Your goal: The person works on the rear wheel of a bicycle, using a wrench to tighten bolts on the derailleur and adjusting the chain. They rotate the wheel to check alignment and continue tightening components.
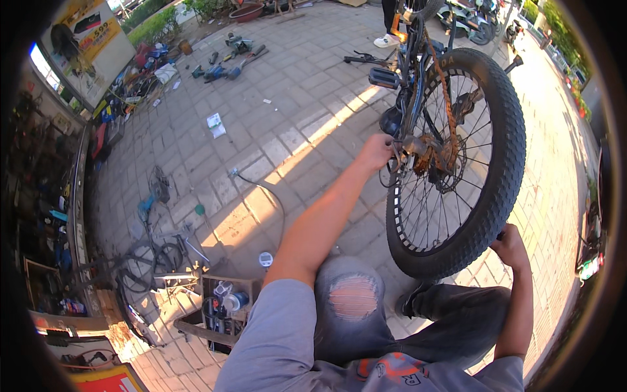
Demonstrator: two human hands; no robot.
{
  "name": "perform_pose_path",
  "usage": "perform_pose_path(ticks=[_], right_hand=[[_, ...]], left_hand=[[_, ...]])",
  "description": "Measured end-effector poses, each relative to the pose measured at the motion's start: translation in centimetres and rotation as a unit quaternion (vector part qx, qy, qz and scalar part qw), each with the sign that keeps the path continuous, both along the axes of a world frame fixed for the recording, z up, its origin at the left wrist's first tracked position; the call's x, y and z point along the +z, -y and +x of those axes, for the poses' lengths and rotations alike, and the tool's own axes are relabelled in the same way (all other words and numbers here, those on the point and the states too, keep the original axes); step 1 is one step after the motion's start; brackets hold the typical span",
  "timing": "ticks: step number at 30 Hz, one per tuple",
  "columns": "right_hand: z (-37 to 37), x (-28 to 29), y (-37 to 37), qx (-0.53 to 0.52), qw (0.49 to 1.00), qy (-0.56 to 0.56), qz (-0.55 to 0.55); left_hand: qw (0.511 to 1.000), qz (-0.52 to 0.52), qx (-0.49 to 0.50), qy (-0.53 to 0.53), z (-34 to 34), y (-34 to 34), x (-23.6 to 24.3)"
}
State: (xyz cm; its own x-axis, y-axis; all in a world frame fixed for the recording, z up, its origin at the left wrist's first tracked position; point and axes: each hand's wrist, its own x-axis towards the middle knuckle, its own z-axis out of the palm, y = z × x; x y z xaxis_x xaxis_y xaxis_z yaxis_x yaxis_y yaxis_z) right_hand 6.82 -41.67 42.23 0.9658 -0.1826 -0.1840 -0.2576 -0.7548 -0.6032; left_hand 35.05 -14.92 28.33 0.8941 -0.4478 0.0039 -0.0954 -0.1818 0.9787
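My left hand (pixel 377 151) is closed at the rear hub (pixel 424 153) of a black bicycle, its fingers pinched at a thin dark cable or part that I cannot make out. Beside it are a rusty chain (pixel 449 104), a cassette and a brake disc. My right hand (pixel 511 247) is curled against the lower right side of the fat knobby tyre (pixel 496 189), gripping it, with part of its fingers hidden behind the rubber. The wheel stands raised in front of my bent knees, and the bicycle frame (pixel 411 98) reaches up past it, with a pedal (pixel 384 78) on the left.
An open toolbox (pixel 209 307) with a jumbled pile of tools sits at lower left. A hose (pixel 268 186) lies on the paving. Power tools (pixel 222 70) are at upper left beside scattered clutter. A person's foot (pixel 385 40) and parked scooters (pixel 473 26) are behind the bicycle.
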Motion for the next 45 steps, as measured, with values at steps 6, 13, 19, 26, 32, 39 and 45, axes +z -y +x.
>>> perform_pose_path(ticks=[6, 13, 19, 26, 32, 39, 45], right_hand=[[-0.2, -0.3, 0.3, -0.001, 0.999, 0.020, -0.030], [-1.2, 0.5, -3.3, 0.184, 0.959, 0.029, -0.215], [-2.8, -3.7, -9.0, 0.352, 0.892, -0.084, -0.271], [-5.4, -8.3, -14.1, 0.511, 0.840, -0.115, -0.141], [-5.3, -10.7, -13.7, 0.567, 0.813, -0.133, 0.010], [-8.9, -13.8, -15.2, 0.528, 0.812, -0.249, -0.022], [-8.5, -9.3, -18.7, 0.380, 0.859, -0.343, -0.002]], left_hand=[[0.981, -0.002, -0.038, 0.188, 0.0, -1.7, 0.3], [0.972, 0.132, 0.081, 0.177, -3.8, -10.7, 7.9], [0.975, -0.043, 0.037, 0.213, -17.9, -11.7, 23.8], [0.985, 0.033, 0.033, 0.168, -26.4, -9.8, 20.4], [0.995, 0.017, 0.093, 0.015, -22.3, -6.3, 14.5], [0.974, 0.075, 0.201, -0.078, -16.3, -4.6, 11.2], [0.948, 0.211, 0.222, -0.090, -18.6, -9.4, 4.4]])
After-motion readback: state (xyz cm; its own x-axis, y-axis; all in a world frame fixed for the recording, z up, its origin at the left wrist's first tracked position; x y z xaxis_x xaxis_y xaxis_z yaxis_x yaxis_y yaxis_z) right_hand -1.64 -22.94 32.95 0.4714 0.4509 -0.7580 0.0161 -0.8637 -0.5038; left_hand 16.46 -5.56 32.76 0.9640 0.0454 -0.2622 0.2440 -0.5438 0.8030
